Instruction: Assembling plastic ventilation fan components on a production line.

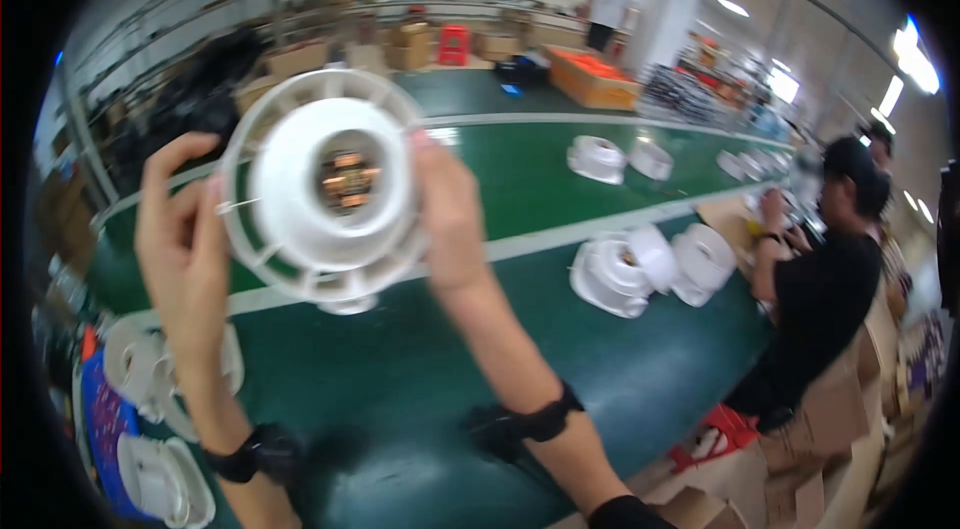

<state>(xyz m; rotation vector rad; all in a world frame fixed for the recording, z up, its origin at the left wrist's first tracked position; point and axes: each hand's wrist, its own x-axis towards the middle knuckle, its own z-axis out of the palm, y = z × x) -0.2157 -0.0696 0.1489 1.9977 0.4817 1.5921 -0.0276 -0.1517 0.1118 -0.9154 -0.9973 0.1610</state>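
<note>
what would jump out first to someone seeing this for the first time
The round white plastic housing held up near the camera, upper left of centre, with coppery parts showing in its hole. The left hand and right hand grip its rim on either side. Behind it runs a green conveyor belt carrying more white housings, with a seated worker in black at the right.

Left hand (185, 239) raised, fingers curled; right hand (450, 214) raised, gripping; forearms upright.

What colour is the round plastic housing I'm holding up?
White housing, with coppery windings inside its centre; head view.
</note>
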